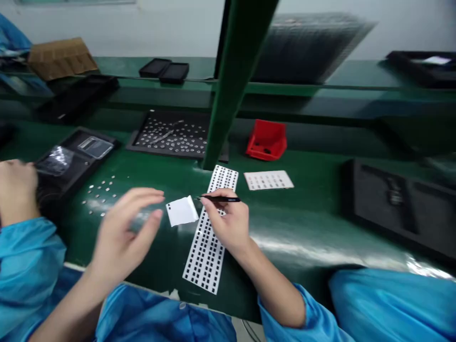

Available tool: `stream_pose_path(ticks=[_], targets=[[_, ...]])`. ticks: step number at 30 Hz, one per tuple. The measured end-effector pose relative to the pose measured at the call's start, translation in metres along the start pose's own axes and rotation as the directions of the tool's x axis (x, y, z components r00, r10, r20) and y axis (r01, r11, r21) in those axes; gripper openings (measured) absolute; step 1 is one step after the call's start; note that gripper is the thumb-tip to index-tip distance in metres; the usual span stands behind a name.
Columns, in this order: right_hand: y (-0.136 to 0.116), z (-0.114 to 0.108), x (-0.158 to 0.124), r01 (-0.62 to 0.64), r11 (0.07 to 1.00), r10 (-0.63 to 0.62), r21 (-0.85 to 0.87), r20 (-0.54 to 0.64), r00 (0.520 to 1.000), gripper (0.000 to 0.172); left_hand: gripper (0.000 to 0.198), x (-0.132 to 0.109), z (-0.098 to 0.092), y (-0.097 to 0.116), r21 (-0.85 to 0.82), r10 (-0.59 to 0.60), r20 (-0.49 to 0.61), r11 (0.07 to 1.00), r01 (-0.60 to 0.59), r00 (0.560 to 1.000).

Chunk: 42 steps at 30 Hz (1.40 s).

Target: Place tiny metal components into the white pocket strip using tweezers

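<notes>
Right hand pinches tweezers; left hand half-open near paper.

Illumination is moderate, apparently from overhead: the green surface carries a broad white glare streak at four o'clock and a weaker patch at eight, while deep shade lies beneath the shelf at two. Blur smears the stacked panels at one o'clock and softens the black tray at three; the black-marked sheet at six reads comparatively crisp. Wide-angle distortion tilts and stretches the margins, notably the cardboard box at ten.
</notes>
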State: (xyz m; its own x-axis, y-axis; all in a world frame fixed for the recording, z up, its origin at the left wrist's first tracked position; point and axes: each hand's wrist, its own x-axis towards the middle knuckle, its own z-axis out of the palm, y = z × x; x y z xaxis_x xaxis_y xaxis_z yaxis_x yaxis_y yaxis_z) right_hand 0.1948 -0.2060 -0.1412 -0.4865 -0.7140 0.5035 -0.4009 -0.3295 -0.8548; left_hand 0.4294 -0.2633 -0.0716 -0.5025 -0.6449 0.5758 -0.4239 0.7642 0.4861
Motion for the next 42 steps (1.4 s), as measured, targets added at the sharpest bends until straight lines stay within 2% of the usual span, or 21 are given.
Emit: stream_pose_path(ticks=[2, 4, 6, 8, 11, 16, 29, 35, 37, 39, 40, 42], targets=[[0.005, 0.006, 0.000, -0.152, 0.983, 0.150, 0.102, 0.023, 0.988, 0.016, 0.027, -0.020, 0.017, -0.024, 0.129, 0.026, 0.120, 0.991, -0.041, 0.992], [0.010, 0.018, -0.002, -0.304, 0.925, 0.289, 0.228, 0.098, 0.952, 0.026, 0.048, -0.039, 0.038, -0.046, 0.275, 0.011, 0.289, 0.957, -0.094, 0.957], [0.014, 0.033, -0.003, -0.409, 0.867, 0.366, 0.284, 0.192, 0.910, 0.034, 0.063, -0.054, 0.054, -0.060, 0.345, -0.019, 0.394, 0.930, -0.128, 0.919], [0.020, 0.047, -0.004, -0.462, 0.848, 0.403, 0.261, 0.248, 0.881, 0.038, 0.067, -0.062, 0.062, -0.065, 0.365, -0.041, 0.433, 0.921, -0.134, 0.900], [0.028, 0.061, -0.004, -0.492, 0.848, 0.438, 0.198, 0.261, 0.860, 0.041, 0.067, -0.063, 0.063, -0.064, 0.369, -0.062, 0.435, 0.922, -0.115, 0.898], [0.032, 0.064, -0.007, -0.484, 0.863, 0.441, 0.144, 0.251, 0.862, 0.041, 0.064, -0.059, 0.061, -0.060, 0.346, -0.064, 0.440, 0.933, -0.103, 0.896], [0.029, 0.062, -0.010, -0.467, 0.874, 0.423, 0.134, 0.261, 0.868, 0.033, 0.060, -0.059, 0.062, -0.059, 0.308, -0.044, 0.421, 0.946, -0.098, 0.906], [0.023, 0.057, -0.007, -0.542, 0.812, 0.471, 0.216, 0.304, 0.828, 0.043, 0.061, -0.062, 0.065, -0.059, 0.271, -0.043, 0.388, 0.960, -0.069, 0.921], [0.019, 0.051, -0.005, -0.552, 0.788, 0.480, 0.271, 0.291, 0.828, 0.047, 0.054, -0.063, 0.061, -0.064, 0.173, -0.004, 0.318, 0.983, -0.054, 0.948], [0.014, 0.042, -0.002, -0.527, 0.790, 0.473, 0.314, 0.235, 0.849, 0.048, 0.038, -0.063, 0.048, -0.073, 0.079, 0.020, 0.185, 0.996, -0.035, 0.982], [0.011, 0.037, -0.001, -0.499, 0.803, 0.462, 0.325, 0.190, 0.866, 0.046, 0.029, -0.063, 0.037, -0.080, 0.076, 0.006, 0.110, 0.997, -0.015, 0.994], [0.006, 0.027, 0.001, -0.437, 0.833, 0.430, 0.340, 0.101, 0.897, 0.042, 0.016, -0.063, 0.009, -0.095, 0.197, -0.072, -0.001, 0.978, 0.071, 0.997]])
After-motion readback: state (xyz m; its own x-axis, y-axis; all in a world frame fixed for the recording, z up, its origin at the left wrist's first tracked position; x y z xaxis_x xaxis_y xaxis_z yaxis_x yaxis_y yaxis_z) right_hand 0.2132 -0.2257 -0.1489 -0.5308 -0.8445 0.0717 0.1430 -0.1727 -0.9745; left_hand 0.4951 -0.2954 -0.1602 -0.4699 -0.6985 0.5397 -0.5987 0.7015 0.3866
